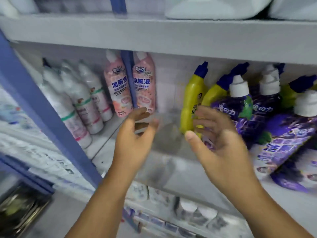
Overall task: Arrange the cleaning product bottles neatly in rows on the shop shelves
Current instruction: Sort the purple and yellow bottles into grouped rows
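both the left hand and the right hand hover loosely curled and empty before the shelf, nearest a yellow bottle standing upright, which likely is rigid, liquid-heavy, slick plastic, best gripped around its waist.

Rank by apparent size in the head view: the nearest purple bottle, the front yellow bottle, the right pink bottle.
1. Nearest purple bottle: looks largest, but it is closest to the camera and tilted, so true size is unsure.
2-3. Front yellow bottle and right pink bottle: look about alike; the pink bottle's top is cut off by the shelf above.
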A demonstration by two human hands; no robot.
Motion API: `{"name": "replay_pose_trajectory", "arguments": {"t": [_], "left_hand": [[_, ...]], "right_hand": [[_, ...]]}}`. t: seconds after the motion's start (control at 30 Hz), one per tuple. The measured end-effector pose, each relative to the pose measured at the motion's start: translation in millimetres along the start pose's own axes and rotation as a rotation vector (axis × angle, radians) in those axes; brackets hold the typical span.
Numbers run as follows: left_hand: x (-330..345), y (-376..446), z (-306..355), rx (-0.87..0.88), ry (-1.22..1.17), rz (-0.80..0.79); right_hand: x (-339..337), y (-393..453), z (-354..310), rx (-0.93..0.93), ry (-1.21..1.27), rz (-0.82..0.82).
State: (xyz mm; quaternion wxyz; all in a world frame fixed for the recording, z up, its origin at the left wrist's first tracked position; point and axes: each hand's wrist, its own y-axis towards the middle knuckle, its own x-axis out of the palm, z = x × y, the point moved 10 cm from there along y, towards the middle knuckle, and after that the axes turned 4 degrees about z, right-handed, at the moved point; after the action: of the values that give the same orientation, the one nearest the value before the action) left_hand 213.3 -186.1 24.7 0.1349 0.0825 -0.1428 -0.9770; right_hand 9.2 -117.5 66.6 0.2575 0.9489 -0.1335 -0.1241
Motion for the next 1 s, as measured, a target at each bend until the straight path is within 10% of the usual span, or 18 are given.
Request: {"name": "replay_pose_trajectory", "arguments": {"t": [0.27,1.0], "left_hand": [[-50,125,-43,0.084,0.082,0.256],[-49,150,-113,-0.1,0.044,0.289]], "right_hand": [[123,119,72,0.353,-0.065,-0.009],[165,181,101,0.365,-0.219,0.071]]}}
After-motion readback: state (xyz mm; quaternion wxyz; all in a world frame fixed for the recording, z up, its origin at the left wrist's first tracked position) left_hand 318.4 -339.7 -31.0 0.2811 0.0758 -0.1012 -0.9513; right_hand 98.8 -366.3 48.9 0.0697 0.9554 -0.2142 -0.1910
